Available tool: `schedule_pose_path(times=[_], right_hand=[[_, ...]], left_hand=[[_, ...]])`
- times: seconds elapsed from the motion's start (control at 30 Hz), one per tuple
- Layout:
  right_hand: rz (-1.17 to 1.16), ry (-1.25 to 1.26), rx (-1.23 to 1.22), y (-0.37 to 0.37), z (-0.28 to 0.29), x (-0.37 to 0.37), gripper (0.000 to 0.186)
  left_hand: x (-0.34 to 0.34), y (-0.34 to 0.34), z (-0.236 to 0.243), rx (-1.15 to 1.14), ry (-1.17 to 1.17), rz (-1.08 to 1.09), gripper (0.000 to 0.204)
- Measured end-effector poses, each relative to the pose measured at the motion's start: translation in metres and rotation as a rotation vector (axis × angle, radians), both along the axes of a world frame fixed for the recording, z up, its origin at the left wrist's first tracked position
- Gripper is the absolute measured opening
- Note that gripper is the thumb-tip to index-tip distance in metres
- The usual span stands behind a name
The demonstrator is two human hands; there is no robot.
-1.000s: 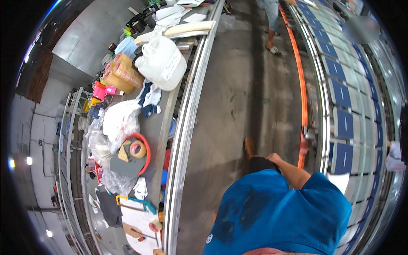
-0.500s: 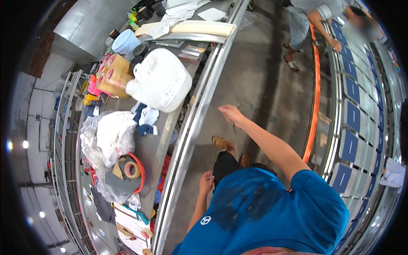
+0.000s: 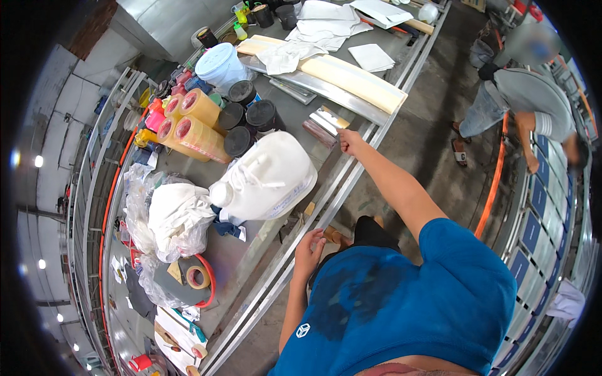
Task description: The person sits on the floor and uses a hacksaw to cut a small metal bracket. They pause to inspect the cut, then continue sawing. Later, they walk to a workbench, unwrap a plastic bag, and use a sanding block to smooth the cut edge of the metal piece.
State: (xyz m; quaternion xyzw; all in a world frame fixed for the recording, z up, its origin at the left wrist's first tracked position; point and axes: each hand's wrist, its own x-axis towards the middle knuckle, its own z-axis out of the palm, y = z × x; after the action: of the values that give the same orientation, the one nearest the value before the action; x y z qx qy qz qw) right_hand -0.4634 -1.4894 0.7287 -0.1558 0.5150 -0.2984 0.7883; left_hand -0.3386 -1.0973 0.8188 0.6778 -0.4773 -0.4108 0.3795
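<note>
My right hand (image 3: 352,143) reaches over the table's near rail, its fingers bent and pressed together. Its fingertips are right beside a small stack of flat blocks (image 3: 326,126) in white, tan and reddish brown; whether they touch or pinch anything, I cannot make out. My left hand (image 3: 308,252) hangs low by the table edge, fingers loosely bent and apart, with nothing visible in it. Between the hands and farther in on the table, a white plastic jug (image 3: 276,178) lies tilted, its neck toward the left.
Rolls of clear tape (image 3: 197,128), dark tubs (image 3: 263,116) and a pale blue bucket (image 3: 222,66) crowd the table. A padded cream strip (image 3: 354,81) lies farther back. Nearer are a bag of white cloth (image 3: 179,213) and a tape roll (image 3: 198,277). Another person (image 3: 533,100) bends over a panel line (image 3: 527,238) at right.
The view has swung, bringing more of the table's far end in. My right hand has come from over the floor to the table rail beside the blocks. My left hand's fingers have loosened.
</note>
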Motion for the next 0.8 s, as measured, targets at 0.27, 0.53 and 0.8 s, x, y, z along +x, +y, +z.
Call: schedule_pose_path(times=[0.27, 0.53, 0.8], right_hand=[[-0.021, -0.262, 0.077, -0.046, -0.035, -0.023, 0.03], [0.465, -0.272, -0.239, 0.068, 0.135, -0.085, 0.026], [1.43, -0.274, -0.703, 0.147, 0.198, -0.03, 0.018]], left_hand=[[-0.043, -0.105, 0.044, -0.007, 0.298, 0.22, 0.036], [-0.073, -0.176, 0.095, -0.414, 0.599, 0.6, 0.066], [-0.088, -0.074, 0.157, -0.772, 0.423, 1.16, 0.047]])
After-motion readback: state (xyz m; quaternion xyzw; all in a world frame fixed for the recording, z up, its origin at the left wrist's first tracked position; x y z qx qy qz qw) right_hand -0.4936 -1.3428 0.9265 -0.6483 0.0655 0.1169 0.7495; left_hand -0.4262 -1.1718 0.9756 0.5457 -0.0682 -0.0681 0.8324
